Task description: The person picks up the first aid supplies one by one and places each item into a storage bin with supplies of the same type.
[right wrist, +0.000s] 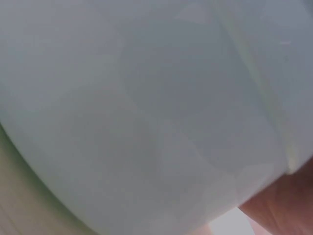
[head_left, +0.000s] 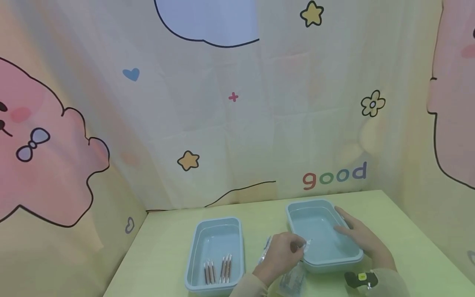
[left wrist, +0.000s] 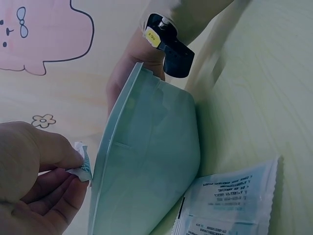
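Note:
My left hand (head_left: 280,253) pinches a small crumpled piece of white and blue wrapper (left wrist: 84,164) between thumb and fingers, right at the near left rim of a light blue plastic basin (head_left: 323,264). On the far side of that basin, my right hand (head_left: 361,237) grips its right wall, the thumb reaching over the rim. The right wrist view is nearly filled by the basin's pale outer wall (right wrist: 146,122). Below the left hand a clear and blue printed packet (left wrist: 227,198) lies on the table, close against the basin.
A second light blue basin (head_left: 190,264) stands to the left, with several brown, white-tipped cotton swabs (head_left: 225,270) inside. Another shiny packet (head_left: 265,248) lies between the basins, partly behind the left hand. A printed curtain (head_left: 237,136) hangs behind the pale green table (head_left: 159,243).

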`<state>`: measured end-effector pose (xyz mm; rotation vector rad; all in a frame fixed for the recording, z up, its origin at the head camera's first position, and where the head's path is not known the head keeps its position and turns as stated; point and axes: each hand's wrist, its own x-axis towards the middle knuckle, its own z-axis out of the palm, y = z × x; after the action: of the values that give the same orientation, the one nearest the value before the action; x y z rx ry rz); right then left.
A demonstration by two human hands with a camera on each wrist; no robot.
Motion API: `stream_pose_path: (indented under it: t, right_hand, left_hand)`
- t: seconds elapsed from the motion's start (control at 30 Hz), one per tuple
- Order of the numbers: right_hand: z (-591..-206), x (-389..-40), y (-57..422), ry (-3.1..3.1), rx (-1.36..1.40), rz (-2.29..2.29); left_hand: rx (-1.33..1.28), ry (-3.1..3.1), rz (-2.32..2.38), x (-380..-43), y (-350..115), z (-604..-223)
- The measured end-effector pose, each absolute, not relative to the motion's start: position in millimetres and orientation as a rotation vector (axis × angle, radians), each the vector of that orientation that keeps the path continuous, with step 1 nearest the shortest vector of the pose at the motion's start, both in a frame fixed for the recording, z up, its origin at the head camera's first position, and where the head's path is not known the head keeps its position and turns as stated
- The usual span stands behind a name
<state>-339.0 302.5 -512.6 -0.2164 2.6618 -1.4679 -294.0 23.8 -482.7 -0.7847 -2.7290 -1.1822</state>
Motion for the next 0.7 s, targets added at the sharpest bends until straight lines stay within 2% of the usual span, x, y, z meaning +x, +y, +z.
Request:
stream_pose_path:
  t: [0.7]
  right_hand:
    - [-514.2, -340.9, 302.8, 2.668, -0.242, -1.473]
  left_hand:
    - [-0.754, -2.781, -1.21, -293.6, 32.0, -481.7]
